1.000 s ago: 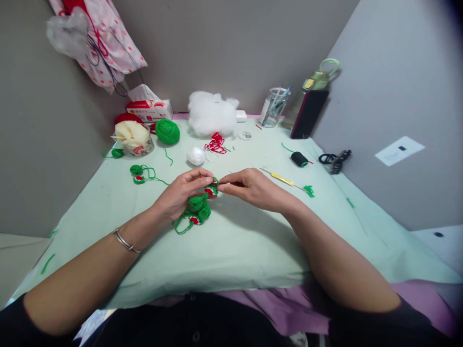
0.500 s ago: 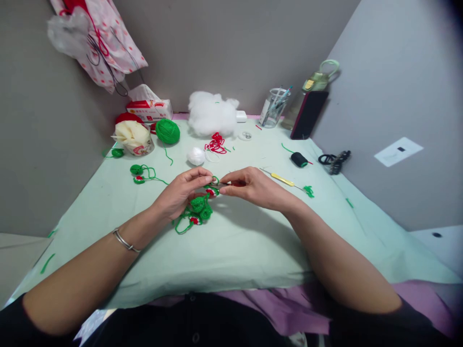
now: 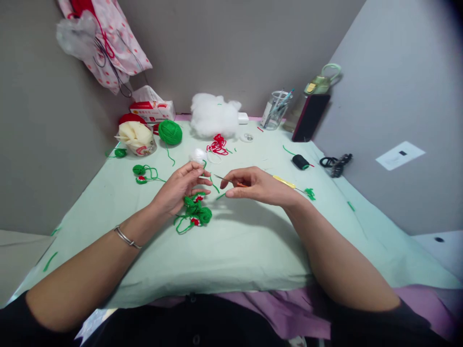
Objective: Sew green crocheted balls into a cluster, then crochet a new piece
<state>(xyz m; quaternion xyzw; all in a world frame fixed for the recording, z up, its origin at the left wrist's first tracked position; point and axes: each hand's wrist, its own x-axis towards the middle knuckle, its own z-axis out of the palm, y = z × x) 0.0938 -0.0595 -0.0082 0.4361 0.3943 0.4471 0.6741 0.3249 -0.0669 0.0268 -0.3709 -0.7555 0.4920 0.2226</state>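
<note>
Scissors (image 3: 241, 184), judging by the thin metal blade and the orange handle, now point clear of the yarn in the grasp of the right hand (image 3: 256, 185), its thumb and fingers bent round the handle; half a second ago the blade lay at the green loop by the other hand's fingertips. That loop is gone, and a loose green strand (image 3: 214, 185) hangs or lies between the two hands, so a snip has probably just been made, and the trimming seems done at this spot. The left hand (image 3: 186, 185) is partly open, its fingers fanned and gently curved; a bit of green shows at the fingertips, but whether it is pinched there I cannot tell. The red-and-white patch beneath it sits lower than before, against the rest of the crocheted piece (image 3: 195, 208), which lies near the front of the table (image 3: 231, 255), just below the left fingers. The piece is a knobbly cluster of tight green stitches, with a rounded lobe to one side and a thin cord looping out at its lower edge. Farther back, a plump green yarn ball (image 3: 170, 132) looks smoothly wound, while the white stuffing (image 3: 215, 115) makes a fluffy, shapeless mound behind a loose red tangle (image 3: 217, 144).
</note>
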